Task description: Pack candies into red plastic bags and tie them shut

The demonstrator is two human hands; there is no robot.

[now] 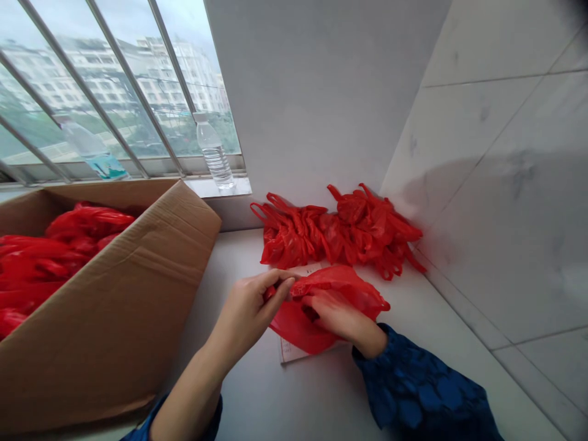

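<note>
A red plastic bag (307,334) lies puffed out in front of me, over a flat white item with print (289,351) that shows only at its edges. My left hand (252,300) pinches the bag's left rim between thumb and fingers. Inside the bag's mouth is my right hand (334,313); its fingertips are covered by red plastic, so whether they grip anything cannot be seen. Just behind the bag, a bunched row of red plastic bags (298,233) rests against the wall, with handle loops sticking up.
To the left stands an open cardboard box (133,294) holding red plastic bags (55,251). A clear plastic bottle (215,153) and a bottle with a blue-green label (94,147) stand by the barred window. A grey wall (312,92) and marbled tiles (514,202) enclose the white surface (257,392).
</note>
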